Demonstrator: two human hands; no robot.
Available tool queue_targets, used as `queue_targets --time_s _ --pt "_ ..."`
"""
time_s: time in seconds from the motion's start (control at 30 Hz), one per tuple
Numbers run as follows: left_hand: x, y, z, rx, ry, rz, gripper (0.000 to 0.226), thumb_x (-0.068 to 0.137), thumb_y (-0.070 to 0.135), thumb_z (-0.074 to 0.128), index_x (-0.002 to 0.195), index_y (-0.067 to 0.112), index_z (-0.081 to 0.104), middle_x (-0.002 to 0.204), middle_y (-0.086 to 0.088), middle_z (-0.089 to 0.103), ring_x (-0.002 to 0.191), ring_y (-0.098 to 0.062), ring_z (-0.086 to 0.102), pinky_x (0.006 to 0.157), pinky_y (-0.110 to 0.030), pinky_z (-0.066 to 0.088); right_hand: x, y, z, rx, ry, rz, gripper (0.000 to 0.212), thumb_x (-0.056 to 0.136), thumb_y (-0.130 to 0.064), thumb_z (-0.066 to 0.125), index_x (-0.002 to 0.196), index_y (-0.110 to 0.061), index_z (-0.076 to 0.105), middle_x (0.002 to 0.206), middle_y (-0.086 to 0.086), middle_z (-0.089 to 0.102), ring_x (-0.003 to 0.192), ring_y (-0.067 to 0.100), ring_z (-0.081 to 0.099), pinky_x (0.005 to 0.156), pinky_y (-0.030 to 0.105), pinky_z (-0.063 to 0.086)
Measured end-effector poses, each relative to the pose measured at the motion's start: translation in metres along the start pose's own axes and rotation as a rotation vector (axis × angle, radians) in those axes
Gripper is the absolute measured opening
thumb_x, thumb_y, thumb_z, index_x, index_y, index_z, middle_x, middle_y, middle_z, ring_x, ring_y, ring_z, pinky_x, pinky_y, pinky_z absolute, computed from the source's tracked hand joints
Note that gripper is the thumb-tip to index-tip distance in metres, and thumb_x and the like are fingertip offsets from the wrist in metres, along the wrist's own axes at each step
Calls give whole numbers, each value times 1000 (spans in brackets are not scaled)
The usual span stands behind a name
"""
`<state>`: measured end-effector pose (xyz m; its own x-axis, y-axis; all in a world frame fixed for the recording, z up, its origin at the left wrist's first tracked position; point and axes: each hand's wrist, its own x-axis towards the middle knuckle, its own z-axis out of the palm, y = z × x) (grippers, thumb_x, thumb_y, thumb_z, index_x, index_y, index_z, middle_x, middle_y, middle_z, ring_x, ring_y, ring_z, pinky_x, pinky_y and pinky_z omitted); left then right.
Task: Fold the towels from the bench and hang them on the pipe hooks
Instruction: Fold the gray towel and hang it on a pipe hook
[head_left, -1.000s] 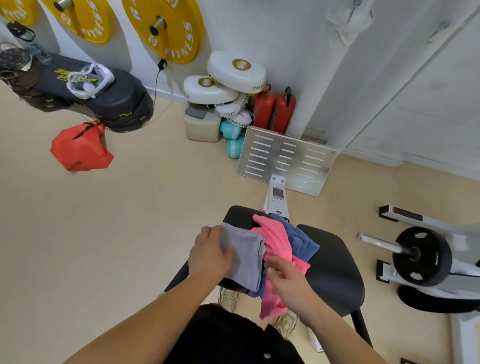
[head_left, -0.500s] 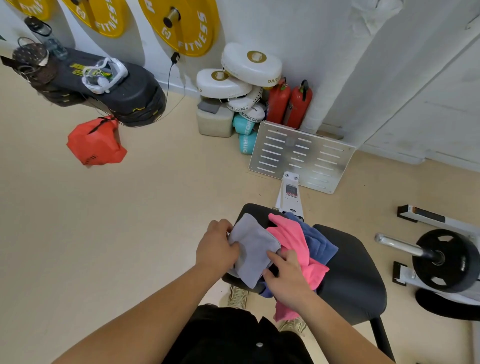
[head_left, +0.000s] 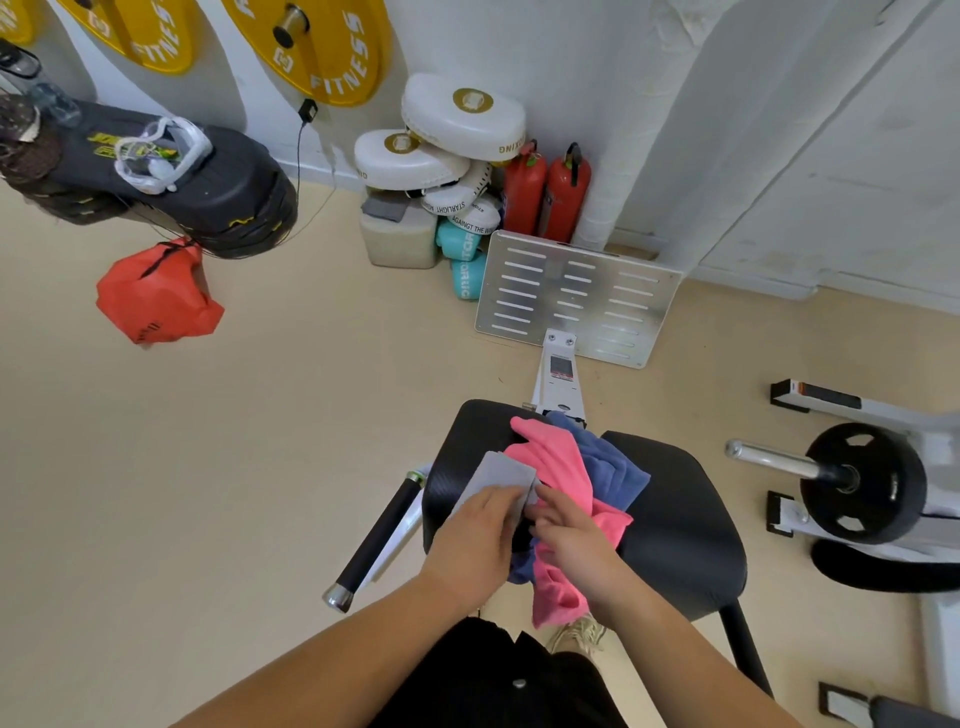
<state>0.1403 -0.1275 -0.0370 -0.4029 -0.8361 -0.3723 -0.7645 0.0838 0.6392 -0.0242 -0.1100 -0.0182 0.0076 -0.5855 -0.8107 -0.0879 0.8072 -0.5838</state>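
Note:
A small folded grey towel (head_left: 500, 472) lies on the left part of the black padded bench (head_left: 675, 519). My left hand (head_left: 480, 538) rests flat on its near half, fingers stretched over the cloth. My right hand (head_left: 574, 538) is beside it, fingertips curled onto the grey towel's right edge. A crumpled pink towel (head_left: 558, 457) lies just right of the grey one and hangs over the bench's near edge. A blue towel (head_left: 615, 470) is bunched under and behind the pink one. No pipe hooks are in view.
A black-gripped bar (head_left: 382, 535) sticks out left of the bench. A slotted metal footplate (head_left: 576, 296) stands ahead. Right is a barbell plate on a rack (head_left: 862, 483). Boxing pads and fire extinguishers (head_left: 545, 192) line the wall; a red bag (head_left: 156, 296) hangs left.
The grey towel has been folded smaller. My left hand moved from gripping its left edge to lying on top, and my right hand came up to its right edge.

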Motion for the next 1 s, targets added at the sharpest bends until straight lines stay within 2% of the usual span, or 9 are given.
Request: queue_targets --time_s 0.07,0.23,0.33,0.4,0.5,0.6,0.67,0.83,1.0 --pt "-1 -6 -4 -86 101 -105 40 93 16 57 132 25 49 122 3 50 109 -19 61 89 -32 52 -2 -2 0 3 -21 4 58 98 -1 46 149 -28 44 134 -3 65 110 12 63 83 27 53" --pt "8 -21 -15 -1 132 -332 60 84 45 73 137 29 49 127 5 49 116 -19 51 90 -34 52 -8 -10 1 -23 -84 7 66 98 3 46 159 -20 31 155 3 47 142 19 46 122 42 37" --pt "14 -19 -13 -72 36 -300 64 82 41 73 139 32 45 124 3 52 113 -21 55 90 -37 54 -14 -10 2 -39 -108 1 67 98 5 44 158 -21 31 153 -1 48 135 16 50 105 26 46" --pt "17 -16 -13 -94 31 -255 59 80 34 72 133 33 48 117 3 55 107 -22 58 85 -37 55 -23 -11 3 -66 -71 -19 54 100 0 48 147 -26 42 133 -2 61 110 9 58 88 17 49" --pt "12 -6 -23 -117 2 -135 53 77 29 72 125 34 52 113 5 58 103 -19 60 84 -35 55 -37 -17 3 -136 127 -141 36 96 -10 62 127 -26 52 108 4 70 80 8 62 80 23 60" --pt "-9 4 -42 -64 -90 57 51 76 30 71 123 39 53 110 11 56 103 -11 56 85 -32 54 -62 -29 -4 -293 148 -321 67 86 -16 76 139 -37 42 116 -18 59 100 0 64 77 11 55" --pt "-29 14 -57 -9 -123 175 51 77 31 70 124 41 53 111 14 55 104 -7 53 87 -27 49 -82 -36 -13 -430 81 -333 82 77 -30 81 144 -47 37 134 -18 52 121 8 57 96 28 56" --pt "-87 46 -93 -101 -8 198 51 79 29 74 124 46 56 117 27 59 108 4 54 86 -11 45 -130 -41 -24 -576 -90 -369 53 71 -36 81 117 -50 60 119 -19 64 112 7 64 95 36 59" --pt "-130 55 -103 -347 10 17 56 70 40 88 119 43 60 113 20 66 106 0 64 90 -26 57 -162 -15 -26 -340 -44 -426 35 80 -22 79 111 -32 65 109 -5 72 105 18 70 94 46 60"
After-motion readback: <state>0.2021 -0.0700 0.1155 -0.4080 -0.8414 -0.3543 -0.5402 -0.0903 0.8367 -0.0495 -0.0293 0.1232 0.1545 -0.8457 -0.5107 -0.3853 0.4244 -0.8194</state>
